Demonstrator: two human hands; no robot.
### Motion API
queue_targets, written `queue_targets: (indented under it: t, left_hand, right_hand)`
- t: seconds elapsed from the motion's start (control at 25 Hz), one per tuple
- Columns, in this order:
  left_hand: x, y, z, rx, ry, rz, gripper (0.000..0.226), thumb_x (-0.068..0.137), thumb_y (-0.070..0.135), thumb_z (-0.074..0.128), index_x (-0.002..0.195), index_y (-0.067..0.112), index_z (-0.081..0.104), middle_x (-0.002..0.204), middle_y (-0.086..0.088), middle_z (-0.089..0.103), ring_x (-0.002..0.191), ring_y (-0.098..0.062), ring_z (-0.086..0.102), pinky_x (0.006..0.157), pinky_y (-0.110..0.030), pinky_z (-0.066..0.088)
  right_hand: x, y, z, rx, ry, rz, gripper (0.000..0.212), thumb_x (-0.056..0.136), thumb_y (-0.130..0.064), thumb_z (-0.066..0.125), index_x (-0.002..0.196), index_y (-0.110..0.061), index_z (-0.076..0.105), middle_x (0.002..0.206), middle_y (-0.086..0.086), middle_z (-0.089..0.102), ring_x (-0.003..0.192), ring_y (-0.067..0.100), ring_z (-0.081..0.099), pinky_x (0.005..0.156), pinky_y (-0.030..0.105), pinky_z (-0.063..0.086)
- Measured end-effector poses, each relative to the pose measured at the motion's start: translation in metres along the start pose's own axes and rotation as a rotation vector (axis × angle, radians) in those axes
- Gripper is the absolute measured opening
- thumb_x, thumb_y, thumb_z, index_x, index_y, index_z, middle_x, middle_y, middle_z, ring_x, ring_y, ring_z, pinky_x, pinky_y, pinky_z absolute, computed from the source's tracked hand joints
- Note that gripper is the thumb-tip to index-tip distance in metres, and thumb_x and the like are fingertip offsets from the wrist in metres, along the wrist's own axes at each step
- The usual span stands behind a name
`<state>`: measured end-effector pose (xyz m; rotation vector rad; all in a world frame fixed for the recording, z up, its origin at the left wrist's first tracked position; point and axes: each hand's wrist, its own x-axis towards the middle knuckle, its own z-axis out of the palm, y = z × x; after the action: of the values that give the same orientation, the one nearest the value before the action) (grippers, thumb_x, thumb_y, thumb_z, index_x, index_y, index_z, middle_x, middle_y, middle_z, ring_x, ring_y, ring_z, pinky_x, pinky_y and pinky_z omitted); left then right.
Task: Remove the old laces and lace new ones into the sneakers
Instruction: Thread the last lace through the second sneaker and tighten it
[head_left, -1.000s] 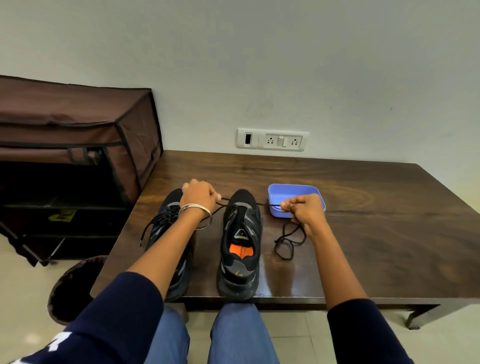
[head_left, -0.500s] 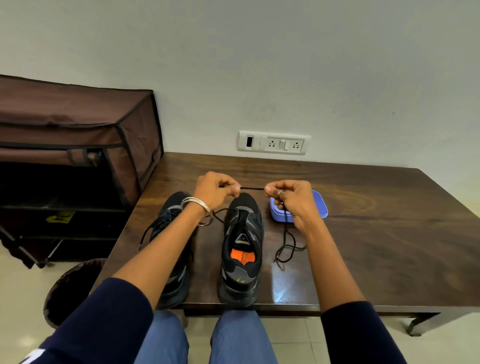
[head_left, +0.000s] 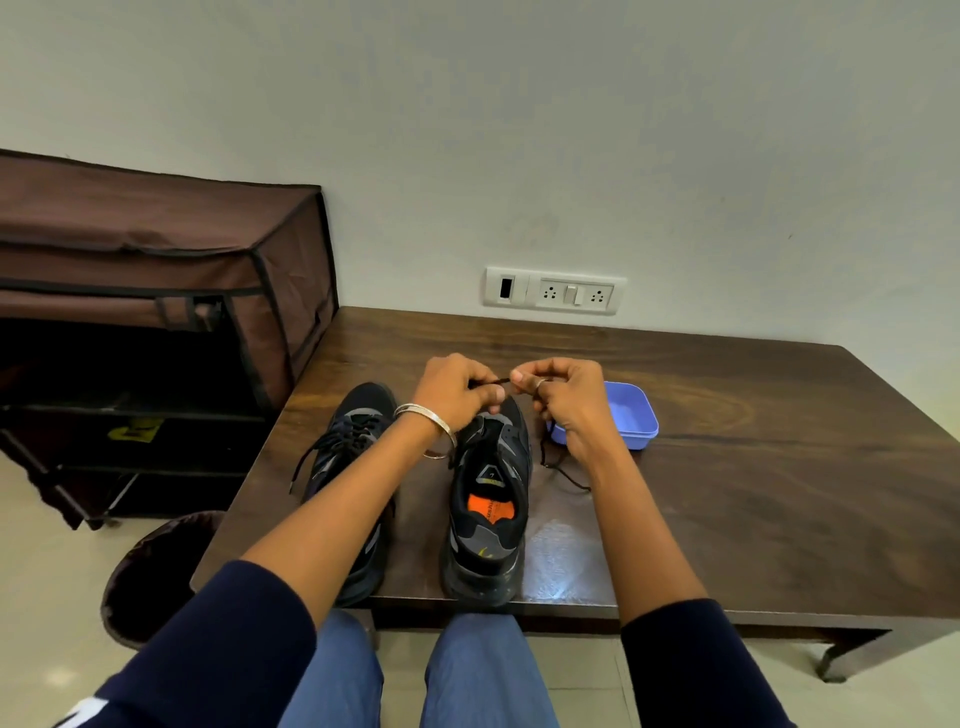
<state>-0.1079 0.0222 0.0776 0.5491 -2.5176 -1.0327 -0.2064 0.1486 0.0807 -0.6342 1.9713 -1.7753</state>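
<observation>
Both hands pinched a black lace (head_left: 497, 383) between them above the toe of the right sneaker (head_left: 491, 499): left hand (head_left: 453, 391) on one side, right hand (head_left: 566, 400) on the other. The left sneaker (head_left: 349, 447) stood beside it on the surface (head_left: 727, 493).

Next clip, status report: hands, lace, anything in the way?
Left hand and right hand pinch black lace above right sneaker. That sneaker unlaced; left sneaker laced. Nothing blocking; blue tray sits aside.
</observation>
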Motion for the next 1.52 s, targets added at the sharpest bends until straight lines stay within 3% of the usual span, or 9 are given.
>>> queue_targets:
  t: [0.2,0.32,0.48,0.64,0.8,0.92,1.08,1.36,1.52]
  left_hand:
    - [-0.006,-0.039,-0.02,0.115,0.412,-0.417,0.017,0.089,0.028,0.063,0.096,0.019,0.076,0.095,-0.005,0.071,0.105,-0.021,0.059,0.09,-0.032,0.049]
    - [-0.004,-0.034,-0.014,0.339,0.276,-0.146,0.048,0.086,0.043,0.063,0.13,0.027,0.057,0.121,-0.002,0.056,0.116,-0.026,0.038,0.095,-0.037,0.039]
    - [0.003,-0.008,0.016,0.364,0.068,0.129,0.033,0.09,0.034,0.061,0.122,0.028,0.064,0.109,-0.004,0.063,0.108,-0.023,0.042,0.088,-0.031,0.039]
    - [-0.003,-0.03,0.014,0.267,0.276,-0.043,0.017,0.089,0.031,0.061,0.099,0.026,0.074,0.094,-0.009,0.064,0.105,-0.026,0.049,0.085,-0.03,0.041]
    - [-0.016,-0.061,-0.014,0.221,0.458,-0.443,0.017,0.092,0.024,0.059,0.089,0.024,0.075,0.099,-0.014,0.068,0.112,-0.032,0.049,0.086,-0.038,0.046]
    - [-0.02,-0.056,-0.007,0.242,0.284,-0.218,0.034,0.088,0.034,0.063,0.119,0.021,0.066,0.111,-0.006,0.067,0.118,-0.03,0.044,0.095,-0.038,0.039]
    - [-0.015,-0.025,0.017,0.163,0.035,0.071,0.03,0.085,0.029,0.068,0.114,0.022,0.07,0.102,-0.004,0.071,0.105,-0.023,0.056,0.094,-0.029,0.04]
    - [-0.028,-0.049,-0.003,-0.048,0.445,-0.401,0.02,0.089,0.019,0.064,0.074,0.013,0.077,0.074,-0.001,0.073,0.079,-0.011,0.062,0.083,-0.02,0.042]
    - [-0.026,-0.056,-0.003,-0.019,0.296,-0.387,0.014,0.087,0.018,0.067,0.096,0.011,0.077,0.091,-0.006,0.074,0.092,-0.019,0.064,0.082,-0.023,0.046]
  right_hand:
    - [0.002,0.022,-0.045,-0.226,0.255,0.075,0.004,0.083,-0.009,0.074,0.081,-0.005,0.074,0.071,0.005,0.07,0.047,0.0,0.049,0.051,0.016,0.037]
    - [0.002,0.023,-0.032,-0.253,0.292,-0.008,0.009,0.083,-0.011,0.074,0.075,-0.014,0.074,0.071,0.002,0.07,0.06,0.007,0.056,0.056,0.018,0.038]
    - [-0.002,0.005,0.005,-0.16,-0.016,-0.01,0.005,0.083,-0.009,0.073,0.079,-0.007,0.074,0.069,0.004,0.07,0.044,-0.001,0.049,0.044,0.015,0.038]
    - [0.0,0.006,-0.014,-0.154,-0.032,0.118,0.009,0.084,0.0,0.07,0.076,-0.005,0.071,0.065,0.004,0.065,0.045,0.008,0.046,0.041,0.017,0.036]
    - [0.003,0.035,-0.051,-0.273,0.252,0.187,0.025,0.077,0.009,0.068,0.059,-0.009,0.069,0.069,0.008,0.069,0.075,0.022,0.067,0.059,0.026,0.047]
    - [0.001,0.034,-0.034,-0.284,0.249,0.152,0.027,0.079,0.005,0.069,0.06,-0.014,0.069,0.07,0.005,0.07,0.071,0.015,0.065,0.07,0.031,0.054]
    - [-0.005,0.011,0.011,-0.249,-0.046,0.097,0.012,0.083,-0.005,0.072,0.072,-0.01,0.073,0.056,0.001,0.065,0.041,0.006,0.045,0.043,0.02,0.039]
    - [0.0,0.029,-0.024,-0.226,0.048,0.209,0.015,0.086,0.007,0.063,0.077,0.0,0.072,0.06,0.005,0.066,0.043,0.008,0.047,0.042,0.017,0.039]
    - [0.003,0.039,-0.021,-0.239,0.085,0.212,0.01,0.087,0.006,0.062,0.085,0.005,0.072,0.068,0.009,0.067,0.045,0.005,0.053,0.044,0.017,0.042]
